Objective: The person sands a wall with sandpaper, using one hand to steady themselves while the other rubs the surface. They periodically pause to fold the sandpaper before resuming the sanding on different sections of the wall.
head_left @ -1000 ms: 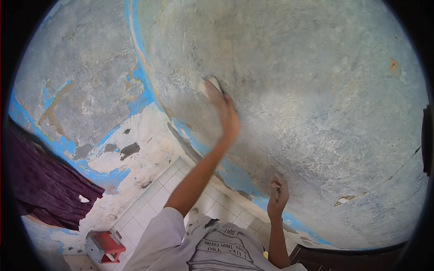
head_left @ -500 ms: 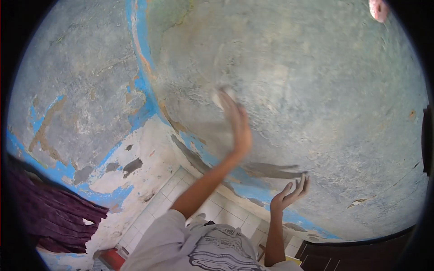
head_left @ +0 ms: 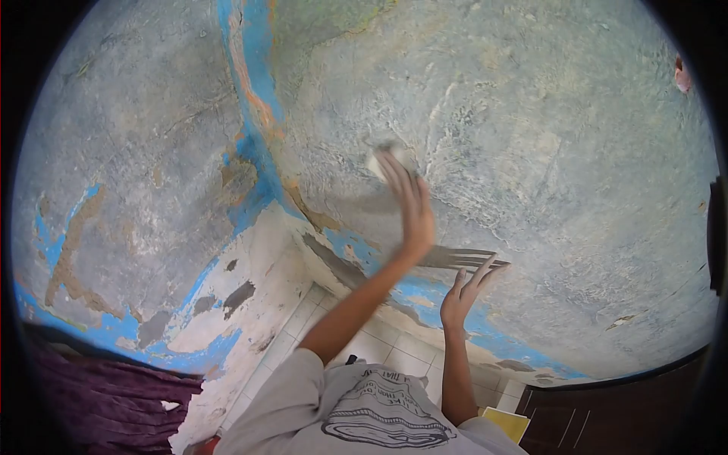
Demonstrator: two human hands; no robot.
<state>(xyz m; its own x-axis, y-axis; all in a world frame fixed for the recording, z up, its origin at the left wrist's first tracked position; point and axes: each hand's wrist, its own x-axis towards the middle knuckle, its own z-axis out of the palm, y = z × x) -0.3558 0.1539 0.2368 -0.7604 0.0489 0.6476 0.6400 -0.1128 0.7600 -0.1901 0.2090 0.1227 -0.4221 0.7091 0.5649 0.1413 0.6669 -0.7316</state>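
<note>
The wall (head_left: 546, 167) fills most of the view, rough grey plaster that meets a second wall at a corner marked by a peeling blue stripe (head_left: 254, 98); to the right of that corner the plaster runs broad and unbroken around the hands. Two hands are up against it. The left hand (head_left: 409, 205) is raised, its fingers pressing one small pale pad (head_left: 383, 158) flat to the plaster; the pad sits under the fingertips, at the upper end of the hand, and is blurred, so what it is made of cannot be told. The right hand (head_left: 460, 292) is lower and just to the right, spread open and holding nothing, fingers fanned beside its own shadow. Below lie pale floor tiles (head_left: 394, 349) and a dark door (head_left: 622, 413).
</note>
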